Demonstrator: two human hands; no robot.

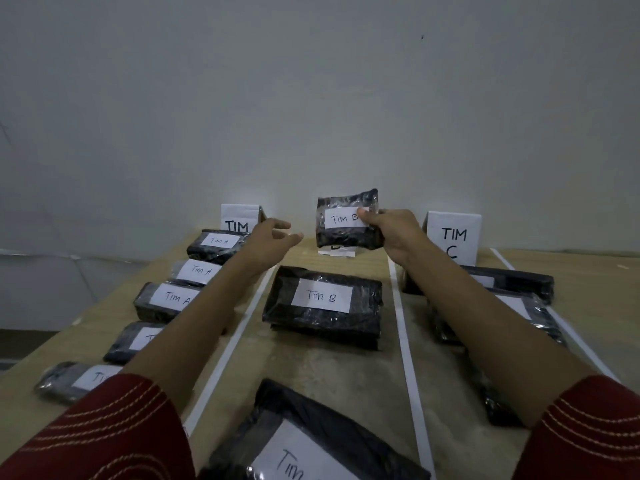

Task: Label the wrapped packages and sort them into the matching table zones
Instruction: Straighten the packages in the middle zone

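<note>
My right hand (394, 233) grips a small black wrapped package (346, 220) with a white label reading "TIM B", held in the air over the far end of the middle zone. My left hand (273, 237) reaches forward just left of it, fingers spread and holding nothing. Below lies a larger "Tim B" package (323, 306), and another labelled package (311, 441) sits at the near edge. Several "Tim A" packages, such as the far one (218, 245), line the left zone. Black packages, such as the one behind my right forearm (509, 278), fill the right zone, partly hidden by my right arm.
White tape strips, such as the one right of the middle zone (403, 327), divide the wooden table (339, 368) into three lanes. Folded paper signs stand at the back: a "TIM" sign (239, 218) on the left, a "TIM C" sign (453, 237) on the right. A grey wall rises behind.
</note>
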